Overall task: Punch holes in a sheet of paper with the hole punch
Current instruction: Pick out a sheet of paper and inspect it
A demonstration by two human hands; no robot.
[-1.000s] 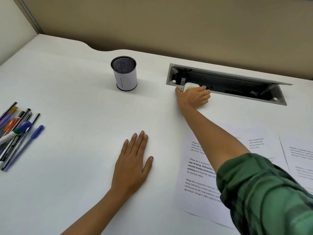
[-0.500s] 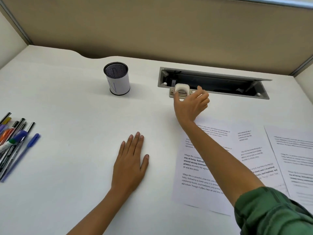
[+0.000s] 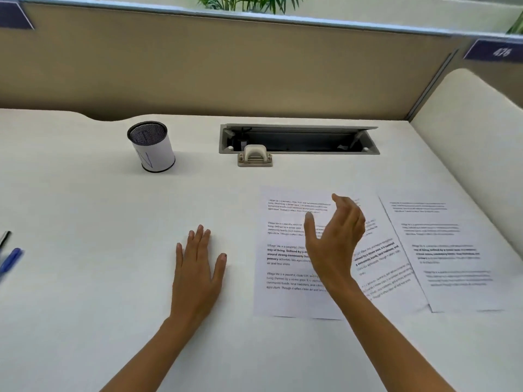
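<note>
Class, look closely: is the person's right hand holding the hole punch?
No, the right hand is open over the printed sheets, while the hole punch sits untouched beside the desk's cable tray.

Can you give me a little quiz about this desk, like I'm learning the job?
1. True or false: the right hand is holding the punch.
2. What does the left hand lie flat on? A) the desk B) the pens C) the punch
3. In a word: what stands to the left of the punch?

Key
1. False. The right hand is raised and holds nothing, and the punch sits alone on the desk.
2. A.
3. The cup.
</note>
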